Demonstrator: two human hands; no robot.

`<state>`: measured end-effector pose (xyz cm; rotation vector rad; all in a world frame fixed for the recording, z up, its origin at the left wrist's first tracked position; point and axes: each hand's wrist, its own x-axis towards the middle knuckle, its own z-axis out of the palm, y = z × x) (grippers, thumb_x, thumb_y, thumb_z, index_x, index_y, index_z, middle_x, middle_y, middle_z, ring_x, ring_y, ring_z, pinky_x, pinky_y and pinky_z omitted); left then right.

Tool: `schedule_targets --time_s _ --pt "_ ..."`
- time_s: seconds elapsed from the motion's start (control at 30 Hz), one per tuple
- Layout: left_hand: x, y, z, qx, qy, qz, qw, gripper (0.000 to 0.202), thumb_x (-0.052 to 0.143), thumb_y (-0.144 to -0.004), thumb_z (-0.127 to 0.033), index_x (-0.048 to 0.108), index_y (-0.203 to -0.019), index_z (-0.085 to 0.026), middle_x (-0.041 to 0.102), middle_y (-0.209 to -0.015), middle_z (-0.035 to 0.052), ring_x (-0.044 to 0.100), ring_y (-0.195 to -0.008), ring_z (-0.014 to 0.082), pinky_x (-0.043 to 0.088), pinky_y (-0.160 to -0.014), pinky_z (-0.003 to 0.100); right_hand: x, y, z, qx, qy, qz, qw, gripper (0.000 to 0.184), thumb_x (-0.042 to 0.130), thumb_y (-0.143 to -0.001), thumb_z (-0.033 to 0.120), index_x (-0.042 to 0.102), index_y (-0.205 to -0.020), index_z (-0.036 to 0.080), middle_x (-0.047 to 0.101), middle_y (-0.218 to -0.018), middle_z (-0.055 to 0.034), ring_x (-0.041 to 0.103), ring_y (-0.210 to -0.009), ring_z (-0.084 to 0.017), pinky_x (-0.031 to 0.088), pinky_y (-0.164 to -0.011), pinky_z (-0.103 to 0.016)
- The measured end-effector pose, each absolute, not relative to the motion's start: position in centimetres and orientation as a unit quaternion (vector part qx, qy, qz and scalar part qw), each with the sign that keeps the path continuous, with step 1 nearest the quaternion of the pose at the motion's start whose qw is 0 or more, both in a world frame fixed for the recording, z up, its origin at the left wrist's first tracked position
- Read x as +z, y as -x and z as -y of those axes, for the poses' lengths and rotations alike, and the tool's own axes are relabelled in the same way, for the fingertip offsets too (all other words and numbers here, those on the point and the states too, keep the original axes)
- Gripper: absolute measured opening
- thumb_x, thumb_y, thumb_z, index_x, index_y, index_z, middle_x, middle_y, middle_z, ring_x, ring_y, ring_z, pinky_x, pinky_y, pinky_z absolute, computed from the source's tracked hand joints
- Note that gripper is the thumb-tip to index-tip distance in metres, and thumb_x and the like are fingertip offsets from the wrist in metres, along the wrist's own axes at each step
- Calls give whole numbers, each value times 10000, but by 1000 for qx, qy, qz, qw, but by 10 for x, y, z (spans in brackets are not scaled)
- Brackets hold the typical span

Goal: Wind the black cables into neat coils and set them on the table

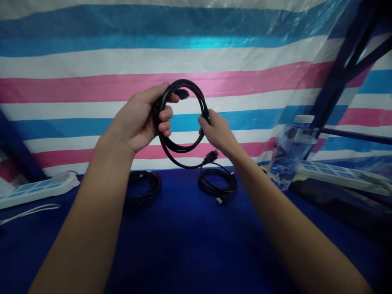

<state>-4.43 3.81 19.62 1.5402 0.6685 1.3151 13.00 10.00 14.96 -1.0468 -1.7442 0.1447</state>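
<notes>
Raised above the blue table [183, 237], a black cable [183, 150] with molded plugs is wound into a coil of several loops. My left hand [147, 114] wraps its fingers round the coil's left side. On the right side of the loops, my right hand [216, 128] pinches the cable between thumb and fingers. One dark plug [183, 94] sticks into the coil's opening near my left fingers. The other plug [211, 157] dangles below my right hand. Two more coiled black cables, one left [157, 185] and one right [211, 188], lie on the table beneath.
White power strips lie at the left [39, 188] and right [333, 173]. A clear water bottle [289, 151] with a white cap stands right of my right forearm. A white cord [39, 208] rests at the left. Striped plastic sheeting [107, 87] hangs behind, with dark metal frame bars [337, 77].
</notes>
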Motion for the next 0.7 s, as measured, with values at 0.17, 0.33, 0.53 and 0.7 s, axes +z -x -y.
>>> schedule_targets --time_s 0.17,0.33,0.53,0.7 --pt "190 64 -45 551 -610 -357 445 244 568 -800 -414 555 -809 -170 417 -497 -54 409 -375 48 372 -400 188 163 -149 -83 -33 377 814 441 106 451 -874 264 498 -836 177 568 -757 -35 501 -667 -145 351 -593 -286" --pt "189 68 -47 549 -611 -381 425 191 611 -780 -337 563 -807 -153 541 -595 -5 501 -487 75 438 -467 205 179 -146 -63 -76 391 843 362 224 374 -919 296 559 -897 170 588 -751 -39 493 -641 -137 335 -586 -281" --pt "198 117 -50 693 -481 -344 412 181 448 -850 -156 421 -672 -177 257 -398 -76 199 -367 40 220 -361 155 190 -174 -62 -93 391 773 491 226 447 -887 280 612 -990 165 620 -842 -58 559 -718 -150 407 -608 -269" --pt "188 211 -52 787 -401 -384 269 232 283 -860 -183 265 -629 -184 104 -396 -51 69 -378 85 145 -392 197 200 -199 -57 -10 374 641 670 237 432 -891 250 568 -1055 146 643 -837 -94 604 -598 -125 433 -498 -237"
